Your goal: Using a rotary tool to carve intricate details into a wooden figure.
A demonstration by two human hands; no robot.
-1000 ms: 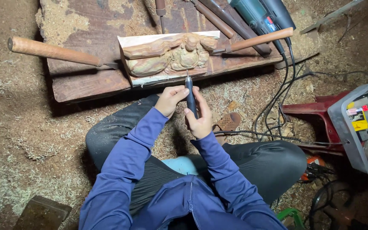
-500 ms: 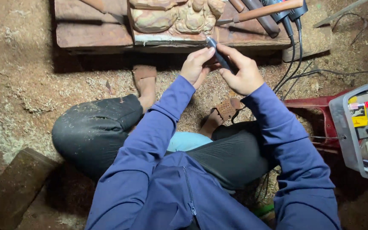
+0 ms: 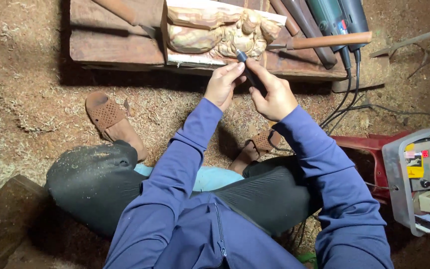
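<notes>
I sit on a sawdust floor in a blue jacket and dark trousers. My left hand point(image 3: 223, 83) and my right hand point(image 3: 273, 93) together grip a slim dark rotary handpiece point(image 3: 247, 72). Its tip points at the lower edge of a pale carved wooden relief point(image 3: 215, 32). The carving lies on a reddish wooden board point(image 3: 115, 47) just ahead of my hands.
Wooden-handled tools point(image 3: 327, 40) and two power tools point(image 3: 337, 17) lie on the board's right, their cables point(image 3: 347, 97) running down the floor. A grey motor unit point(image 3: 421, 174) on a red stand point(image 3: 364, 147) is at right. A wooden block point(image 3: 3, 219) sits lower left. My feet wear brown sandals point(image 3: 104, 110).
The view has shifted so the board sits higher and more central. My hands with the handpiece have moved closer to the carving's lower edge.
</notes>
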